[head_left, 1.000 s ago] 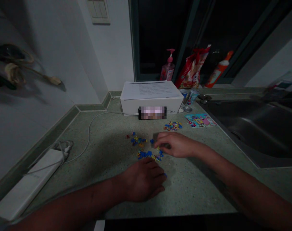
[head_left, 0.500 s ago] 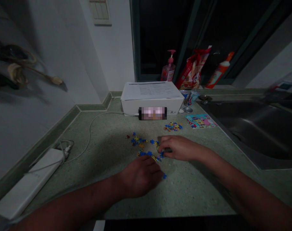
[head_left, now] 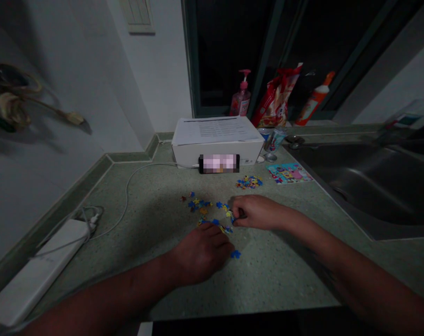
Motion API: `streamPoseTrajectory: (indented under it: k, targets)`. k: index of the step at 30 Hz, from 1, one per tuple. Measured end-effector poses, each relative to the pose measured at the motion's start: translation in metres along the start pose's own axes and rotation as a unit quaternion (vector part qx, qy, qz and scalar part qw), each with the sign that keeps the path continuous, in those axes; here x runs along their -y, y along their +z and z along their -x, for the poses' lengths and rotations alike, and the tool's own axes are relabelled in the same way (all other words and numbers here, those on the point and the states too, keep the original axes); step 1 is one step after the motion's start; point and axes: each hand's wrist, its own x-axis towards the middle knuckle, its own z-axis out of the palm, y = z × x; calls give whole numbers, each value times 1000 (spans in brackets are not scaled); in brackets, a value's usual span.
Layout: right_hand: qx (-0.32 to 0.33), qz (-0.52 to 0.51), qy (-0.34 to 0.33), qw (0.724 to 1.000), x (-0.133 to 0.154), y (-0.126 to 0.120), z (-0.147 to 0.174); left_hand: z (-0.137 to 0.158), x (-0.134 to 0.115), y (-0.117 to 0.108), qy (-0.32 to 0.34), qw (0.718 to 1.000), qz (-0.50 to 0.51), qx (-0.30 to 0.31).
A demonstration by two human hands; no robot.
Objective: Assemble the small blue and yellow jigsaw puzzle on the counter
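Small jigsaw puzzle pieces [head_left: 198, 203] in blue, yellow and brown lie on the green speckled countertop [head_left: 156, 200], several of them joined into a curved strip. My left hand [head_left: 204, 252] rests palm down at the strip's near edge, fingers curled over the joined pieces [head_left: 226, 229], tips partly hidden. A loose blue piece [head_left: 235, 254] lies just right of its fingers. At the strip's right end, my right hand [head_left: 253, 212] has thumb and fingers pinched together on a puzzle piece, mostly covered by the fingers.
Another pile of pieces [head_left: 249, 182] lies farther back, near a colourful picture card [head_left: 290, 173]. A phone [head_left: 218, 164] on a cable leans against a white box [head_left: 215, 135]. Cans [head_left: 276, 140] stand beside it. A steel sink [head_left: 369, 186] is right, a power strip [head_left: 40, 270] left.
My right hand's fingers have closed in tighter at the strip's right end. The loose blue piece beside my left hand shows more fully. The view has shifted slightly.
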Motion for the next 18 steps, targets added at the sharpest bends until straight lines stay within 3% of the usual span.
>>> streamPoseTrajectory:
  k: [8,12,18]
  targets:
    - [12,-176,24,984,-6,4,-6,0,4,2,-9,1000,6,-5]
    - [-57,-245,35,967,-14,12,-19,-1,5,2,-20,1000,8,-8]
    - [-181,-243,93,949,-34,31,-39,-2,4,2,-14,1000,14,-14]
